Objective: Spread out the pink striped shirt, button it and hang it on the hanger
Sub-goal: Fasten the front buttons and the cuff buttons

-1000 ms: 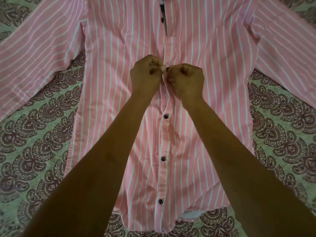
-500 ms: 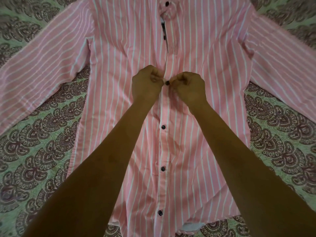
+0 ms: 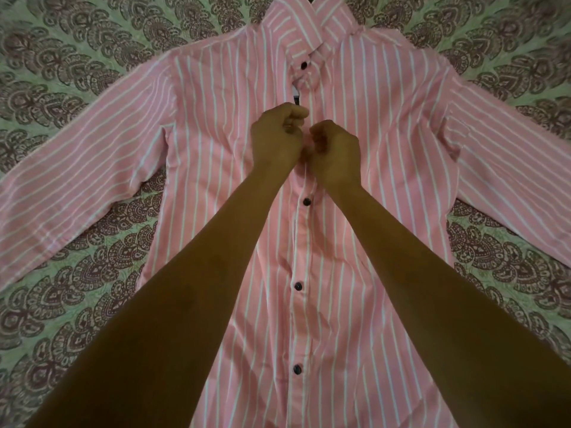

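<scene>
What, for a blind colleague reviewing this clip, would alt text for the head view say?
Two bare hands, left hand and right hand, pinch the front placket of a pink shirt with white stripes at chest height. Three dark round buttons below them are fastened; the shirt lies flat, sleeves out, on a green paisley-print cloth.

Left hand (image 3: 276,140), right hand (image 3: 335,152) moved up shirt (image 3: 231,118); button (image 3: 306,201) below fastened

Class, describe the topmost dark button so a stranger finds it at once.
Find the pink white-striped shirt spread on the green patterned sheet. Follow its front opening up to the collar. The small round dark button there is highest; three like it sit lower.
</scene>
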A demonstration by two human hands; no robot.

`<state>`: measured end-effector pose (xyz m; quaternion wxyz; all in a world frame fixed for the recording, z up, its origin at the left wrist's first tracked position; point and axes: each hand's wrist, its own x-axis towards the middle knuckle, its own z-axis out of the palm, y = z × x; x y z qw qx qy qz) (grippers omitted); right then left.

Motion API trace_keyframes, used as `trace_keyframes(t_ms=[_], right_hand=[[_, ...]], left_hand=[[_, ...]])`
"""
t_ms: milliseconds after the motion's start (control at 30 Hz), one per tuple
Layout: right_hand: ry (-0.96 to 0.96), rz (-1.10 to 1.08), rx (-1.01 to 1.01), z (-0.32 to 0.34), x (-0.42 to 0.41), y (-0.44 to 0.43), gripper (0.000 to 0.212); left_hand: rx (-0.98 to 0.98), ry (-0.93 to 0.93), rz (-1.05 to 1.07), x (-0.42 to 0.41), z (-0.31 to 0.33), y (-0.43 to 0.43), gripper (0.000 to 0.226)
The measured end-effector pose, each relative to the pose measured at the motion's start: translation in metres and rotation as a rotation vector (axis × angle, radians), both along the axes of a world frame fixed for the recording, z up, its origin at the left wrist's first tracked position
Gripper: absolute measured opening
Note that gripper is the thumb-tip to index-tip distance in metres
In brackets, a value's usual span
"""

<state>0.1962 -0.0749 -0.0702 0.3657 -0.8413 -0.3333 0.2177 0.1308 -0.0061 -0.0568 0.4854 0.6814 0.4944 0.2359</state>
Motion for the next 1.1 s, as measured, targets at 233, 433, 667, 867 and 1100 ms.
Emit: trace_keyframes(t_ms=[233, 433, 667, 867, 1100], right_hand=[[-0.192, 0.125, -0.246, -0.012, 0.011, 0.011, 0.032], [-0.035, -0.076, -0.030, -0.016, 0.024, 0.016, 0.008], [0.523, -0.347, 0.215, -0.012, 0.021, 0.023, 0.020], [0.462, -0.345, 0.270, -0.007, 0.015, 0.031, 0.008], [0.385, -0.327, 0.328, 0.001, 0.013, 0.032, 0.011]], left_hand=[[0.131, 0.209, -0.041, 0.002, -0.030, 0.017, 0.030], [0.221, 0.332, -0.027, 0.008, -0.035, 0.026, 0.022], [0.086, 0.146, 0.063, 0.011, -0.017, 0.031, 0.012], [0.030, 0.052, 0.022, 0.012, 0.000, 0.032, 0.021], [0.142, 0.182, -0.037, 0.013, 0.005, 0.033, 0.029]])
